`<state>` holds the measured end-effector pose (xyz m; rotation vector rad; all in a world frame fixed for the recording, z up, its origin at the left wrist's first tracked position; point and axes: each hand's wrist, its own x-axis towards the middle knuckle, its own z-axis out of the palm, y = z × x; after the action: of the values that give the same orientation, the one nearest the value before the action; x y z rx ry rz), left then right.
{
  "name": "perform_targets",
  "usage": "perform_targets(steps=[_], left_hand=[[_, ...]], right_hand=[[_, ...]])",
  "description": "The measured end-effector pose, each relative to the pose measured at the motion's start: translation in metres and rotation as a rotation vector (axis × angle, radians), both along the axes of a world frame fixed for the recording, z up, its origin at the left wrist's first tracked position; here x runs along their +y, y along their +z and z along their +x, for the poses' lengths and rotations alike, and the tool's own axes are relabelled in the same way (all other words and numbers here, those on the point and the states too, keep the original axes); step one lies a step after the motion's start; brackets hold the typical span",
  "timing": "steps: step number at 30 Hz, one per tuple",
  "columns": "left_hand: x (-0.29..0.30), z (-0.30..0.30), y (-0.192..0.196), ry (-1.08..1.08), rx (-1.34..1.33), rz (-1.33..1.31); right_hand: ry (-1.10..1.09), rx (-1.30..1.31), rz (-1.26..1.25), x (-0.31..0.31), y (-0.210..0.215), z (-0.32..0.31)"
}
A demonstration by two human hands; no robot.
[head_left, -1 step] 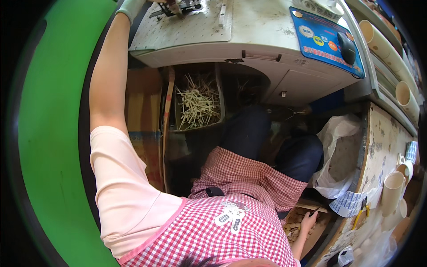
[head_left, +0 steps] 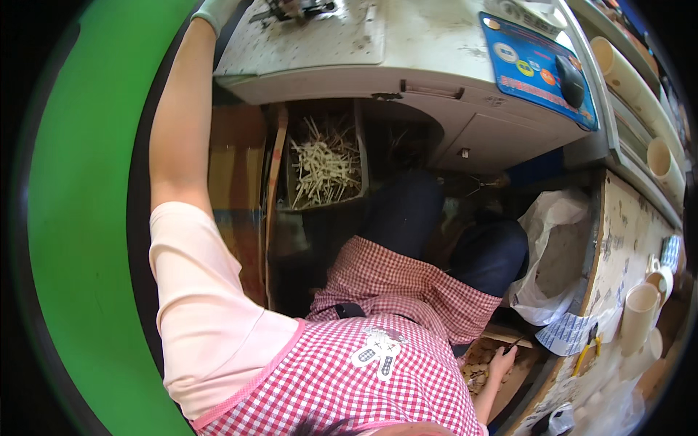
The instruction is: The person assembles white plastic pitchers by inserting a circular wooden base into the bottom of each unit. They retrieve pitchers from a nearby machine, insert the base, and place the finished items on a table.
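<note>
Head view: gloved left hand (head_left: 215,10) on machine top (head_left: 305,40), grip unclear; stick bin (head_left: 325,171) beneath.

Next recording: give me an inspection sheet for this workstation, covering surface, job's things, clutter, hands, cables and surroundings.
Surface: white machine table, scuffed and speckled, with a blue panel at its right.
Job's things: dark metal fitting at the table's top edge; a box of brown pieces low beside the seat.
Clutter: bin of pale sticks under the table; white plastic bag; cardboard tubes on the right bench.
Hands: left hand, gloved, raised to the table's edge near the fitting, grip not visible; right hand hangs low over the box, fingers loosely open.
Cables: nothing seen.
Surroundings: green wall on the left; shelf of tubes at upper right.
</note>
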<state>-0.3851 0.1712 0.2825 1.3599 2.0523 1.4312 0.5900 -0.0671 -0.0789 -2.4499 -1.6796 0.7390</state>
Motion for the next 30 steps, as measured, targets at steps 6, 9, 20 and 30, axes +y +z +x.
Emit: perform_targets(steps=[6, 9, 20, 30], left_hand=[[-0.159, 0.039, -0.098, 0.536, 0.364, 0.531], [-0.290, 0.026, -0.203, 0.902, 0.325, 0.013], [-0.552, -0.119, -0.332, 1.219, 0.054, -0.649], [-0.568, -0.167, -0.346, 1.268, 0.038, -0.712]], right_hand=[[-0.639, 0.337, 0.280, 0.015, 0.062, -0.029], [-0.553, 0.841, 0.456, 0.031, 0.110, -0.099], [-0.183, 1.362, -0.373, 0.019, 0.169, -0.348], [0.102, 1.058, -0.636, 0.032, 0.150, -0.395]])
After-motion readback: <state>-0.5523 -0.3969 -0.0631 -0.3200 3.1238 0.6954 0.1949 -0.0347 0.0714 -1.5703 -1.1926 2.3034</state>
